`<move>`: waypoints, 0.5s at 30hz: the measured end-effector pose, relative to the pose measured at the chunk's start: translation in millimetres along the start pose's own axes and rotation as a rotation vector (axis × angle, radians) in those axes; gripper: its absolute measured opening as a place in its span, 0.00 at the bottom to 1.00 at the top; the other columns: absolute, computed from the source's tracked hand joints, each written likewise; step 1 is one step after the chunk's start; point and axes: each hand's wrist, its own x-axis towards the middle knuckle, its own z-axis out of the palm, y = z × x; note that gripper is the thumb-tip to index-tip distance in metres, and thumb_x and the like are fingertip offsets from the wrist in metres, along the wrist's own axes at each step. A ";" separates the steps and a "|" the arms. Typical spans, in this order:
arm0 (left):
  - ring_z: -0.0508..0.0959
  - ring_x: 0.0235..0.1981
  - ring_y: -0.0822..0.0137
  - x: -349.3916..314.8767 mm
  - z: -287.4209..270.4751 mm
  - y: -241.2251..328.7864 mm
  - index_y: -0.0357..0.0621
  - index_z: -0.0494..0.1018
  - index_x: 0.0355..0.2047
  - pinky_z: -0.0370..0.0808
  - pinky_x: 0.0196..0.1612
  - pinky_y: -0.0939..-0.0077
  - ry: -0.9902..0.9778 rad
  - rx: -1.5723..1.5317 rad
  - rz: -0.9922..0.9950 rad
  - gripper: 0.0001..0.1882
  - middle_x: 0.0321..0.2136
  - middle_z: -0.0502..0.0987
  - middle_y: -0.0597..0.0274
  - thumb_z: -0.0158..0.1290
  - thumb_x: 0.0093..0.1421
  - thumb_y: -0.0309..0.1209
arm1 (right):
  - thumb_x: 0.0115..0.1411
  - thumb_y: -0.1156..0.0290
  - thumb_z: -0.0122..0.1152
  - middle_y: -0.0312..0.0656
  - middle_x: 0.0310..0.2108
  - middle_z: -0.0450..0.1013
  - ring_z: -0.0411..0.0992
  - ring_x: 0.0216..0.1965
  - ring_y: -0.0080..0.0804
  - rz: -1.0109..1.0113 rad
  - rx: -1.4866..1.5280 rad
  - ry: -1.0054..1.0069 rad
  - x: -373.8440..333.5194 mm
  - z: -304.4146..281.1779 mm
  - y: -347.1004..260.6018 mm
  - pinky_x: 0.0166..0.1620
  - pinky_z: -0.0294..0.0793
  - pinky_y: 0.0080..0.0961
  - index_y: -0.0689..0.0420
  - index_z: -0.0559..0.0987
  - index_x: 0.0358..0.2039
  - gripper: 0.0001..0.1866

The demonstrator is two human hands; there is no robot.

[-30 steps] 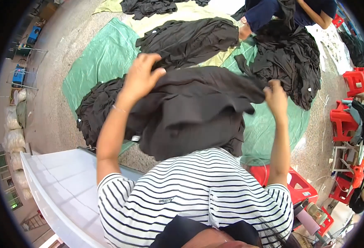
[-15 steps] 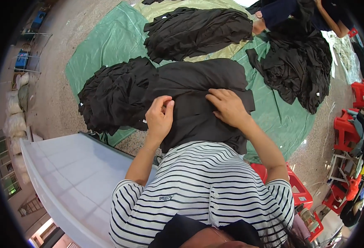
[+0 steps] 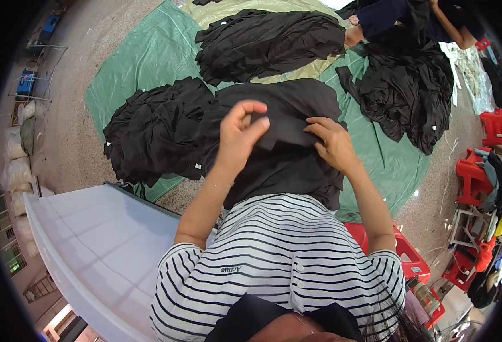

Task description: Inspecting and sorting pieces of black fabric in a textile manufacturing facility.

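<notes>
Dark cloth (image 3: 279, 176) lies across my lap in loose folds, its kind of garment not clear. Over its left part hovers my left hand (image 3: 238, 137), thumb and forefinger curved and apart, slightly smeared by motion, with nothing visible between them. My right hand (image 3: 335, 143) pinches a fold of the cloth at the right, and that fold stands a little raised between the two hands. To the left, touching the lap cloth, sits a crumpled heap of black cloth (image 3: 154, 134) with small white tags.
Green sheeting (image 3: 142, 54) covers the floor under a long black heap (image 3: 271, 45) and another heap (image 3: 402, 94). A person (image 3: 385, 17) sits far right. White panel (image 3: 108, 239) stands at my left; red stools (image 3: 470, 176) are at right.
My left hand has risen off the cloth and moved up and right. My right hand has shifted slightly right, and the cloth between the hands is now lifted into a fold.
</notes>
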 end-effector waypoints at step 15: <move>0.59 0.63 0.38 -10.3 -19.0 -37.6 0.39 0.65 0.55 0.53 0.63 0.44 0.370 0.821 0.499 0.36 0.58 0.65 0.44 0.66 0.47 0.36 | 0.66 0.69 0.52 0.49 0.48 0.75 0.74 0.49 0.32 -0.063 0.936 0.890 88.4 -171.7 -146.0 0.53 0.72 0.24 0.69 0.74 0.51 0.19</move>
